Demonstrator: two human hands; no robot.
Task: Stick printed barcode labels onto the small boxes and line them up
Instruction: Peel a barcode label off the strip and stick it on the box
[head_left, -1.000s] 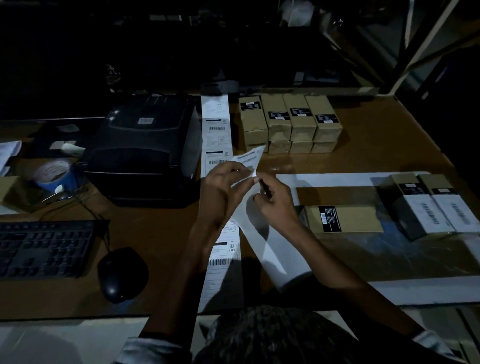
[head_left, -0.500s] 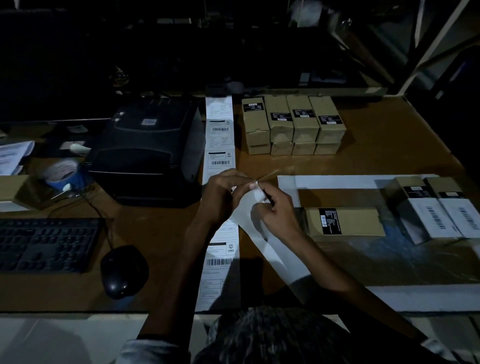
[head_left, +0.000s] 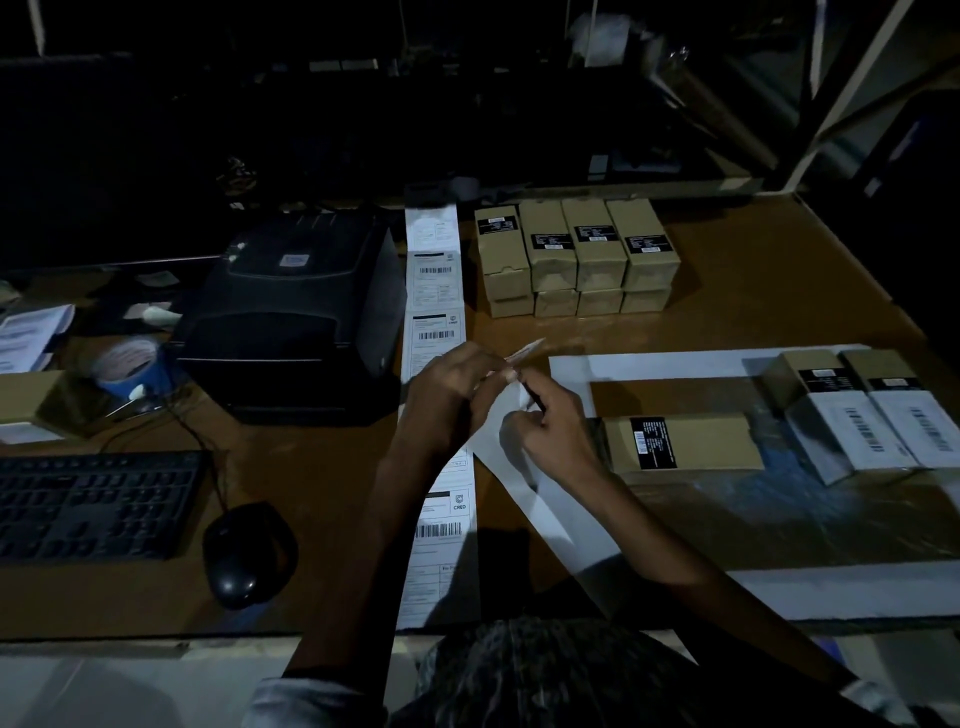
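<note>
The brown desk (head_left: 753, 291) carries everything, and the bulkiest thing on it is the black label printer (head_left: 296, 317), standing left of centre with a dark keyboard (head_left: 88, 504) and black mouse (head_left: 248, 552) nearer the person. A long strip of printed labels (head_left: 435, 332) runs from the back edge toward the front, just right of the printer and passing under the left hand. Behind it on the right, a block of small brown boxes (head_left: 576, 254) stands two layers high (four across, black stickers on top). Near the right edge, two labelled boxes (head_left: 862, 410) lie side by side, and one unlabelled box (head_left: 680, 441) lies flat just right of the right hand. A white backing strip (head_left: 540, 499) slants down from between the hands. The left hand (head_left: 452, 395) pinches a peeled barcode label (head_left: 524, 352) at its fingertips, the label jutting up to the right; the right hand (head_left: 545, 421), fingers curled, pinches the backing close against it.
</note>
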